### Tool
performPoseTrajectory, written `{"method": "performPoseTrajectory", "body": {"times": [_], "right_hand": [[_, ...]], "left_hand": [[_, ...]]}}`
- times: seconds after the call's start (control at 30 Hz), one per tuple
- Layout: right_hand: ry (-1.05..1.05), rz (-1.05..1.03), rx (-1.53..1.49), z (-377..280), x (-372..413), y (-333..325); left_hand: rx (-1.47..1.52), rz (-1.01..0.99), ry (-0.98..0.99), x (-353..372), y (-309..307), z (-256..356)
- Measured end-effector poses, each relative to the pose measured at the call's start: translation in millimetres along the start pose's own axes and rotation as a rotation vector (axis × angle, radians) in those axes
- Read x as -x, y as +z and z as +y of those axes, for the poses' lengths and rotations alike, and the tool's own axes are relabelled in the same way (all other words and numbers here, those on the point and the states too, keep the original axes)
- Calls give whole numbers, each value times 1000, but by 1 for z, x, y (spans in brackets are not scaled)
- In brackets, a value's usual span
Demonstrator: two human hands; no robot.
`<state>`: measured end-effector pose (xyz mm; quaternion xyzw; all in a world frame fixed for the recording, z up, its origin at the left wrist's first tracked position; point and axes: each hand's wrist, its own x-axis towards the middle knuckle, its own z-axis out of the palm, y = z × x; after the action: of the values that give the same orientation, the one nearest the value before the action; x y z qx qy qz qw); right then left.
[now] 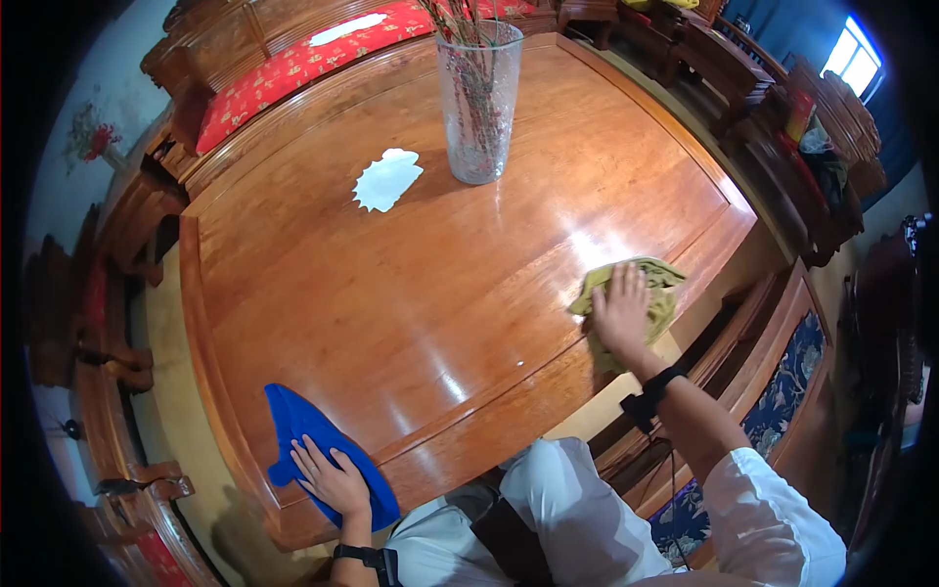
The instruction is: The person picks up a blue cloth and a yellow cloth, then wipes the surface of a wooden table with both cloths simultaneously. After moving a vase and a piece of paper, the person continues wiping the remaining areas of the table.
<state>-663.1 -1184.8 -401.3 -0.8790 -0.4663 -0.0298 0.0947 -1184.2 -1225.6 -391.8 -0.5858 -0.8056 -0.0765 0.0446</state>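
Note:
On the near left corner of the polished wooden table (342,293), my left hand (333,479) lies flat with its fingers spread on a blue cloth (367,474). My right hand (622,311) rests on a crumpled olive-green cloth (663,305) at the table's right edge, its fingers stretched out over the fabric. Part of the green cloth hangs over the near edge. Each wrist wears a black band.
A clear textured vase (479,117) with dry stems stands near the far edge. Left of it lies a white scalloped mat (387,181). A carved bench with a red patterned cushion (284,83) is behind; more wooden chairs stand right and left.

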Motion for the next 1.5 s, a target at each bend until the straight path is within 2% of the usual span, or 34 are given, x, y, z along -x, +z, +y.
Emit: {"method": "performPoseTrajectory", "body": {"times": [0.2,0.27,0.3,0.33,0.37,0.43,0.53,0.57,0.63,0.73,0.77,0.87,0.93,1.03,1.1,1.27,1.33,1.37,1.5], "right_hand": [[-523,-174,-215,-130,98,-10],[-703,-347,-262,-174,132,-29],[-816,-346,-309,-190,152,-25],[-929,-344,-358,-201,168,-23],[-925,-345,-369,-206,176,-22],[-1227,-433,-484,-212,186,-18],[-1306,-464,-537,-191,163,-6],[-1286,-510,-448,-179,145,-12],[-1177,-468,-373,-146,103,-23],[-770,-342,-322,-80,40,-39],[-675,-178,-266,-56,24,-40],[-240,36,-124,10,-6,-19],[-82,45,-77,24,-9,-12],[-42,23,-20,7,-9,-3],[57,48,6,-9,-16,7],[28,14,-50,-76,-42,15],[-125,-4,-62,-116,-46,20],[-133,-7,-74,-140,-45,23],[-451,-130,-120,-246,-14,33]], "left_hand": [[-39,-15,-21,1,2,9],[-36,-22,-33,1,-2,13],[-4,-41,-51,1,-2,13],[27,-60,-69,0,-2,12],[16,-57,-65,0,-2,13],[45,-46,-65,0,-2,12],[63,-46,-70,0,-3,11],[64,-49,-73,0,-3,11],[67,-28,-48,0,-3,10],[64,-25,-52,0,-5,12],[67,-21,-61,0,-4,12],[43,-15,-63,-1,-2,11],[14,-12,-32,0,0,10],[17,-24,-35,0,0,11],[25,-24,-41,1,-1,12],[60,-29,-45,1,-5,14],[56,-23,-42,1,-5,14],[63,-16,-35,0,-4,14],[78,-13,-39,0,-5,14]]}}
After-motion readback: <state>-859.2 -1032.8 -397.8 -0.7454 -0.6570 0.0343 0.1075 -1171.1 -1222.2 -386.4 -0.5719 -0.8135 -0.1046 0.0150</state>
